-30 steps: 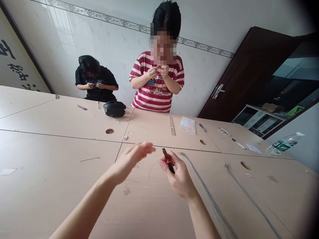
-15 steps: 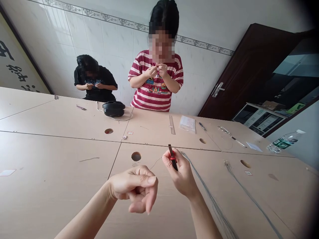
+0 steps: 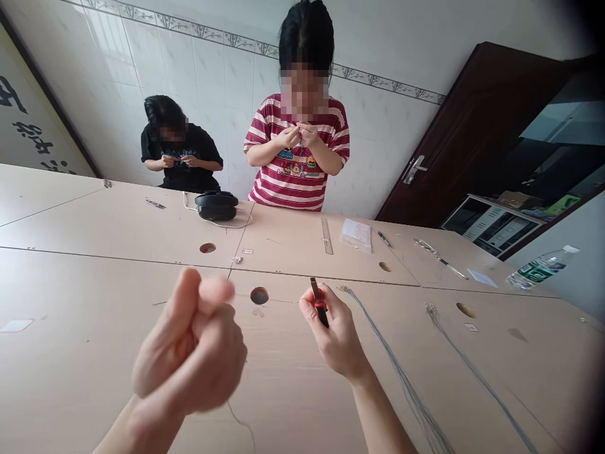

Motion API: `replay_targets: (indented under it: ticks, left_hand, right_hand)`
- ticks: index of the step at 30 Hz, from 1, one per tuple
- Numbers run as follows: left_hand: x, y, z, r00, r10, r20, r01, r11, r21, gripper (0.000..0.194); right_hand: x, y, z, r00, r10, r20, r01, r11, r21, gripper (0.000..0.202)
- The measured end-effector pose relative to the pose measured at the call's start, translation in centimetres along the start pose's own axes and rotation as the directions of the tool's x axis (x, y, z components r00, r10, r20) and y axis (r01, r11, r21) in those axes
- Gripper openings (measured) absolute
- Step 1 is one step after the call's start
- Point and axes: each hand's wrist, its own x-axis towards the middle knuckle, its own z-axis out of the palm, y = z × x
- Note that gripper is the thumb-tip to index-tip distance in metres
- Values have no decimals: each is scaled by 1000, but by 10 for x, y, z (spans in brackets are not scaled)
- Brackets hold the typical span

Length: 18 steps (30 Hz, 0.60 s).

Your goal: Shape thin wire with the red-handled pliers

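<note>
My right hand (image 3: 336, 334) is closed around a small red-and-black tool (image 3: 320, 306), its dark flat end pointing up; what kind it is I cannot tell. Thumb and forefinger of that hand pinch the end of a thin cord (image 3: 278, 301). The cord stretches left across the table toward my left hand (image 3: 198, 353), which is blurred, raised and curled, with the cord gripped in it. A loose length of cord (image 3: 243, 424) hangs below the left hand. A bundle of grey cords (image 3: 378, 334) with metal ends lies just right of my right hand.
A second cord bundle (image 3: 460, 350) lies further right, near a water bottle (image 3: 543, 268). Across the table are a ruler (image 3: 326, 236), a plastic bag (image 3: 356, 235), a pen (image 3: 384, 239) and a black device (image 3: 216, 205). Round holes (image 3: 259, 295) pierce the tabletop. Two people work with their hands opposite.
My left hand has moved left and up, and its fingers have curled in; the cord between my hands is drawn out straighter. My right hand has shifted slightly left with the tool.
</note>
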Motion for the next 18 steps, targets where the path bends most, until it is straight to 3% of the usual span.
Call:
replay_targets:
  ticks: [2, 4, 6, 8, 10, 13, 16, 18]
  left_hand:
    - [9, 10, 6, 996, 85, -4, -85, 992, -96, 30]
    - [19, 17, 11, 976, 175, -127, -192, 971, -140, 40]
    - [28, 19, 14, 908, 270, -321, -305, 950, -64, 49]
    - [36, 16, 12, 810, 371, -454, -380, 922, 75, 50]
    - [42, 10, 5, 735, 461, -497, -409, 886, 216, 42]
    - [48, 1, -11, 678, 557, -480, -403, 828, 390, 38]
    - [52, -9, -26, 680, 570, -462, -298, 790, 536, 41]
    - [54, -16, -34, 759, 474, -447, -124, 778, 616, 44]
  right_hand:
    - [0, 0, 1, 1000, -9, 11, 9, 1000, 1, 17]
    - [-1, 0, 2, 1000, -24, 20, 24, 1000, 9, 17]
    - [-1, 0, 2, 999, -38, 27, 38, 999, 22, 15]
    - [-2, -1, 1, 999, -44, 24, 43, 999, 31, 15]
    - [-3, -3, 1, 999, -45, 12, 45, 998, 33, 16]
    - [-4, -6, -1, 999, -47, -2, 47, 998, 37, 18]
    - [-5, -8, -2, 998, -56, -3, 56, 997, 53, 17]
    - [-7, -10, -4, 998, -64, 5, 64, 996, 61, 17]
